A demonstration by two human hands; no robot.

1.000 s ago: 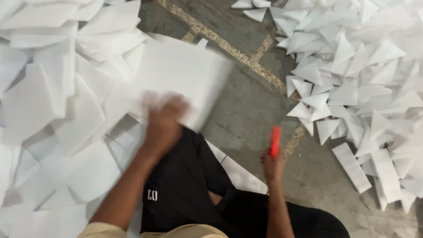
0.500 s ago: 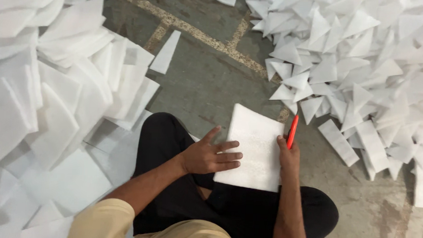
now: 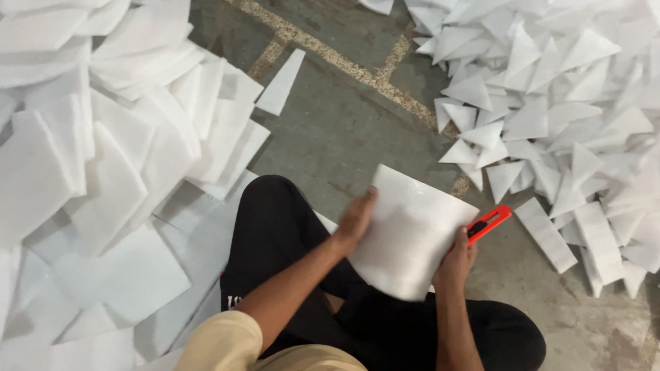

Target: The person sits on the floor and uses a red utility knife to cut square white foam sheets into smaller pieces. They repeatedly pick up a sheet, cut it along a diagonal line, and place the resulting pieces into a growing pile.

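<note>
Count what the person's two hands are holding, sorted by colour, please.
White rectangular foam sheet, between the left hand and right hand: 1
Red utility knife, in the right hand: 1
Total: 2

The white sheet [image 3: 409,233] hides both hands' fingers; the red cutter [image 3: 488,223] is partly covered.

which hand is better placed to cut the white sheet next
Right, most likely. The right hand already holds the red utility knife at the white sheet's right edge. The left hand grips the sheet's left edge, so it suits steadying.
</note>
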